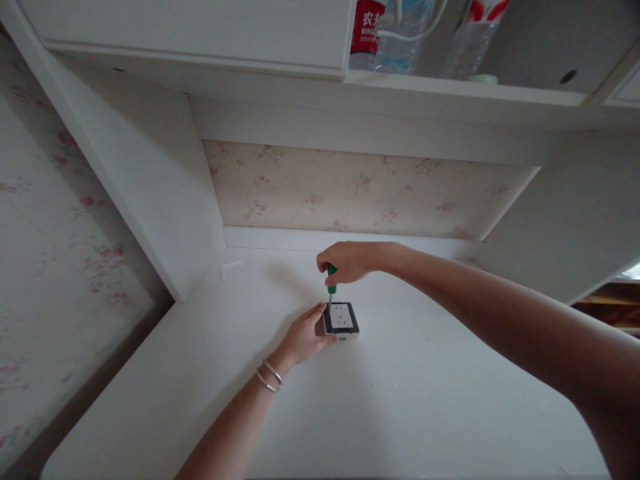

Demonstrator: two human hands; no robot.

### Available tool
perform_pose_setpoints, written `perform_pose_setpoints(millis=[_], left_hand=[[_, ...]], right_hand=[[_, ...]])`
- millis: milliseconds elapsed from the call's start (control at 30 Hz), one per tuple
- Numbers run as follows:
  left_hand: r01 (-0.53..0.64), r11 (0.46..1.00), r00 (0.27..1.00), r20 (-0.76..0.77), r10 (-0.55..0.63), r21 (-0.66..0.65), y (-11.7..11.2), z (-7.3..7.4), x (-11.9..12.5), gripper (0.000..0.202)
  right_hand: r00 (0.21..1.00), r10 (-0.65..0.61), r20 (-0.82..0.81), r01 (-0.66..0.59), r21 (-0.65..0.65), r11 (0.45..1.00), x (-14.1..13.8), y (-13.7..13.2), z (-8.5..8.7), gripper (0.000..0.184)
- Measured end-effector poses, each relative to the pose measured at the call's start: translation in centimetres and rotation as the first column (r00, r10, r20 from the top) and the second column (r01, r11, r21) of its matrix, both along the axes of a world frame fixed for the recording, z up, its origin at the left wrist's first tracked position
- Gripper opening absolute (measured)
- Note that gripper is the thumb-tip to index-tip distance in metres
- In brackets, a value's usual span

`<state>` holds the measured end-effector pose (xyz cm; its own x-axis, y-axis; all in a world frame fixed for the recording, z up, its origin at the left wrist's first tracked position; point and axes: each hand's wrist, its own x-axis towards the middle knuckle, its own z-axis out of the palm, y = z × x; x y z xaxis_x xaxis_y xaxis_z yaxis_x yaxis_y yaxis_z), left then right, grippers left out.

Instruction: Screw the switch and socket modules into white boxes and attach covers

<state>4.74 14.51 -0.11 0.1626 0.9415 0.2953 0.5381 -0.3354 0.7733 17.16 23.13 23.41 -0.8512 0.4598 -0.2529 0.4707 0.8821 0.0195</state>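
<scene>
Gripping a screwdriver (332, 288) by its green handle, a person's right hand (349, 261) hangs above and beyond a socket box (342, 317) resting face up on a white counter (425, 393). The right grip is wrapped closed on the handle, apparently set high so that the shaft can point steeply down. Its tip is at the black frame on the socket box's left side; exact contact is too small to tell. The left hand (304, 338) pinches the socket box from its left, fingers by the far corner and thumb along the near side, a hold that likely stops it sliding or turning while leaving the face uncovered. Two bracelets (269, 376) circle that wrist. Well left of and beyond the socket box lies a flat white piece (233, 269), perhaps set there to be out of the way.
</scene>
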Motion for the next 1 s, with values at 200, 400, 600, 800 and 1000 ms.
perform_pose_setpoints(millis=[200,400,600,800,1000], left_hand=[[0.012,1.0,1.0,-0.008,-0.012,0.014,-0.08,0.26,-0.03,0.077],[0.006,1.0,1.0,0.011,-0.006,0.006,-0.12,0.18,-0.03,0.077],[0.003,1.0,1.0,-0.003,-0.003,0.008,0.1,-0.27,-0.1,0.079],[0.001,1.0,1.0,0.016,-0.001,0.007,0.18,-0.41,-0.1,0.079],[0.008,1.0,1.0,0.015,-0.008,0.006,0.02,0.07,-0.06,0.077]], right_hand=[[0.979,-0.172,0.107,0.176,-0.028,0.984,-0.26,-0.02,0.33,0.036],[0.999,-0.028,0.037,0.03,-0.062,0.998,0.22,-0.12,0.74,0.05],[0.964,-0.2,0.173,0.202,0.007,0.979,0.0,-0.06,0.68,0.043],[0.999,0.007,0.049,-0.006,-0.005,1.0,0.12,0.01,0.37,0.045],[0.985,-0.127,0.115,0.123,0.042,0.992,-0.34,-0.19,0.22,0.035]])
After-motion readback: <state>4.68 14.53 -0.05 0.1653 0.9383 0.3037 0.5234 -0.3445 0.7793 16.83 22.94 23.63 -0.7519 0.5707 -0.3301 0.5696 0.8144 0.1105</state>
